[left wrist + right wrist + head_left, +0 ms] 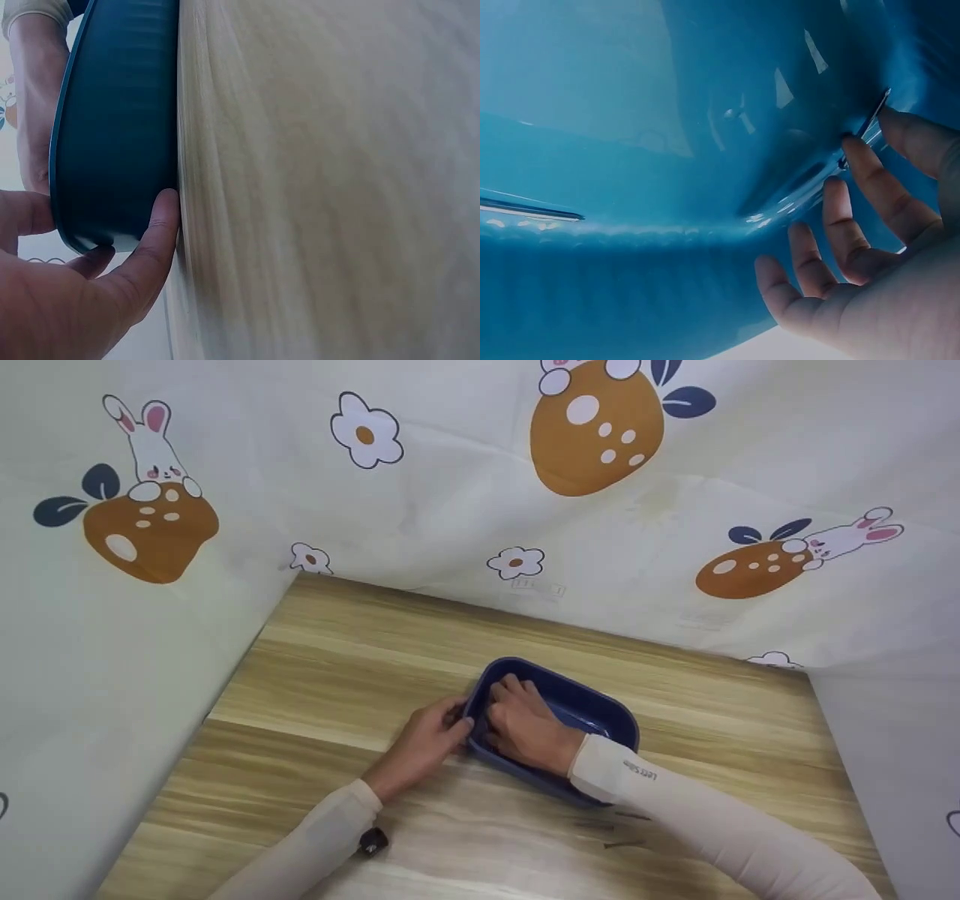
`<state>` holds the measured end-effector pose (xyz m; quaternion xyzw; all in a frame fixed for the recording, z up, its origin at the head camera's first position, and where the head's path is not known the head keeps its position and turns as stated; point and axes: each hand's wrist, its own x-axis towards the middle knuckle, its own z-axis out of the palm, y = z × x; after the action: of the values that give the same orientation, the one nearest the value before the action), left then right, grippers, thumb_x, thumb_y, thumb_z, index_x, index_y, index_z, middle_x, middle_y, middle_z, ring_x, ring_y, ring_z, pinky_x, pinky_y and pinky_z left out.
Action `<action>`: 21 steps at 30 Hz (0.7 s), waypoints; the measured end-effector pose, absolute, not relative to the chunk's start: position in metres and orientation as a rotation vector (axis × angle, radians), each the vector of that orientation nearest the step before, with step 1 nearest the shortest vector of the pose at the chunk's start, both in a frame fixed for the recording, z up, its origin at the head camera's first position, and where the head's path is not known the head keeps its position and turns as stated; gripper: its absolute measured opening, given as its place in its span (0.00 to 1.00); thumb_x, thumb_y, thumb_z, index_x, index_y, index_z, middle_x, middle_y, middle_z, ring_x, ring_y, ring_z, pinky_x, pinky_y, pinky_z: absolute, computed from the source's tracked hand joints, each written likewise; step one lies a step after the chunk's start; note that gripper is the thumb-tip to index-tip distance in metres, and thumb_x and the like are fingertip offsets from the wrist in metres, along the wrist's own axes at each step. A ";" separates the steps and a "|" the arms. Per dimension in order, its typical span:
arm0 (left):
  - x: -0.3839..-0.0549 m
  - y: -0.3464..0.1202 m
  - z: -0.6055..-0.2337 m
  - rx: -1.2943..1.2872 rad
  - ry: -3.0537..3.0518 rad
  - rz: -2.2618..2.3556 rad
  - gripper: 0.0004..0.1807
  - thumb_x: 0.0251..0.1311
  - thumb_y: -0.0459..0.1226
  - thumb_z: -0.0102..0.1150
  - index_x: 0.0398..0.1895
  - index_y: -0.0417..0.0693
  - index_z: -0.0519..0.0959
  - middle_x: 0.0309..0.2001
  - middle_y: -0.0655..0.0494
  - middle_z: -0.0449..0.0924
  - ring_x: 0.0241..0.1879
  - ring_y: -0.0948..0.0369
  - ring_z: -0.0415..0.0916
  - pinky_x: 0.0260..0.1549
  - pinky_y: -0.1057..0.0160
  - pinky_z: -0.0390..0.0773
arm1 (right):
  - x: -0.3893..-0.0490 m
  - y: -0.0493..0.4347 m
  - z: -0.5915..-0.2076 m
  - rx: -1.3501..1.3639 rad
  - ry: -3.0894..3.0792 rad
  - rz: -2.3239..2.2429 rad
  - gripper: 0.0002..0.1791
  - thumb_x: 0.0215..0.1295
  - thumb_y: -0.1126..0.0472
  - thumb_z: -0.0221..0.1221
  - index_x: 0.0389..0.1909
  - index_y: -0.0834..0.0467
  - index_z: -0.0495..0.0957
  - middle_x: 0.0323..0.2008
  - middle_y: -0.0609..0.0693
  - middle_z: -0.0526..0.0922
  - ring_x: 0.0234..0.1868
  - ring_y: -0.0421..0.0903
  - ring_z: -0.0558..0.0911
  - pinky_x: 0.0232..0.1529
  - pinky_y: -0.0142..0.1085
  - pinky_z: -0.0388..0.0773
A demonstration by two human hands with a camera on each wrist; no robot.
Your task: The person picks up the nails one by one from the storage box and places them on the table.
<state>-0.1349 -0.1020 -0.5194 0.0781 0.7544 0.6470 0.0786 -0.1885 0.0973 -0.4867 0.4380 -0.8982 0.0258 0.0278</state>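
Observation:
A dark blue rectangular basin [559, 679] with rounded corners stands on the wooden table. At its left end my left hand [427, 739] grips it, the thumb at the rim and the fingers against the outer wall, as the left wrist view of the basin [120, 112] shows. My right hand [525, 727] reaches inside, fingers bent down at the left end. In the right wrist view, its thumb and forefinger pinch a thin dark nail [874, 116] in the basin's corner. A second nail [532, 210] lies along the edge of the basin floor.
Several thin dark nails [625, 844] lie on the table just in front of the basin, near the right forearm. Beside the left sleeve sits a small black object [373, 841]. Printed cloth walls [442, 510] enclose the table [337, 660] at the back and sides.

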 end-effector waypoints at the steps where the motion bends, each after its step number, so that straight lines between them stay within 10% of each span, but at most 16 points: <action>1: -0.135 -0.102 -0.519 0.229 2.245 1.945 0.24 0.76 0.34 0.55 0.70 0.32 0.73 0.53 0.37 0.85 0.46 0.51 0.87 0.43 0.52 0.91 | -0.188 0.098 -0.487 1.354 -2.778 0.080 0.15 0.60 0.56 0.72 0.20 0.58 0.81 0.40 0.55 0.80 0.50 0.57 0.75 0.45 0.52 0.77; 21: -0.136 -0.101 -0.521 0.225 2.281 1.947 0.23 0.74 0.34 0.57 0.68 0.33 0.75 0.53 0.37 0.85 0.47 0.49 0.86 0.44 0.50 0.90 | -0.185 0.110 -0.488 1.319 -2.779 0.100 0.09 0.60 0.64 0.69 0.23 0.59 0.82 0.45 0.62 0.84 0.50 0.62 0.76 0.48 0.60 0.79</action>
<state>-0.1356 -0.1006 -0.5215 0.0747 0.7568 0.6459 0.0672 -0.1852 0.1103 -0.4876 0.4285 -0.9024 0.0324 0.0321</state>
